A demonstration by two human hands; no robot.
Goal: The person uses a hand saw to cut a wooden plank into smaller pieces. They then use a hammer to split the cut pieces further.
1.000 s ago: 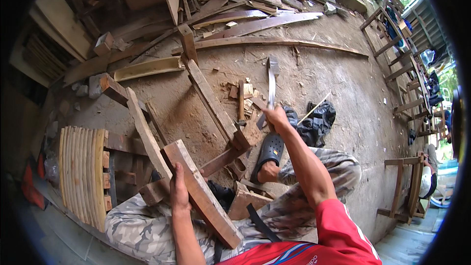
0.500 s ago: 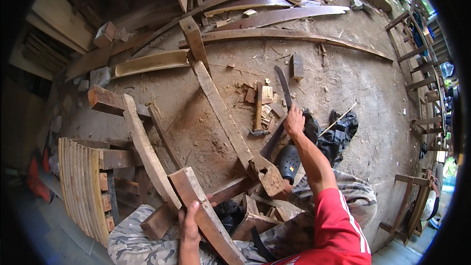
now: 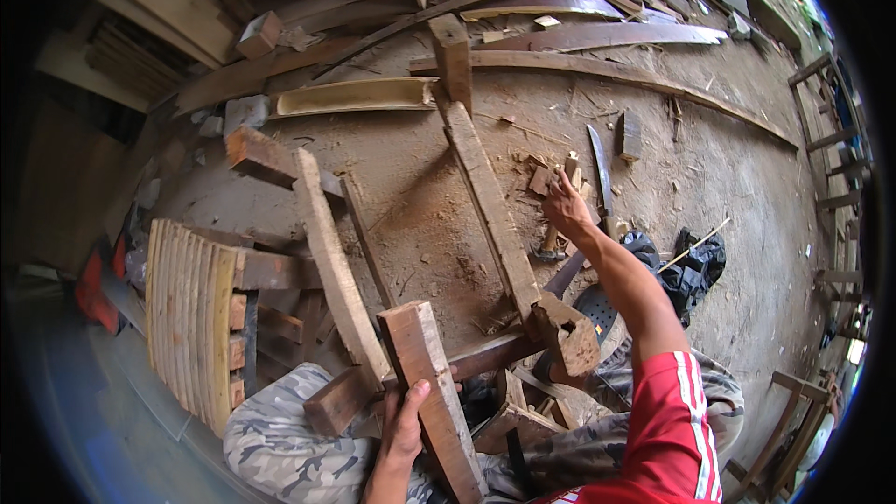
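My left hand (image 3: 404, 422) is wrapped round a thick reddish-brown wooden beam (image 3: 431, 392) that stands slanted over my lap. This beam belongs to a rough wooden frame, with a long pale rail (image 3: 490, 210) stretching away from me. On the dirt floor, my right hand (image 3: 567, 208) hovers over a hammer (image 3: 551, 247), fingers apart and partly hiding its wooden handle. Just right of that hand lies a machete (image 3: 600, 168) with a dark blade, its handle toward me. Chips and small wood scraps (image 3: 539, 179) surround the hammer.
A short dark wood block (image 3: 628, 135) sits beyond the machete. Black plastic (image 3: 698, 266) with a thin stick lies to the right. A slatted wooden piece (image 3: 191, 317) stands at left. Long planks (image 3: 597, 63) and a hollow trough-like piece (image 3: 355, 96) lie across the far floor.
My right hand has let go of the machete and moved left to the hammer. The machete stays on the floor. My left hand keeps its hold, while the whole view has shifted.
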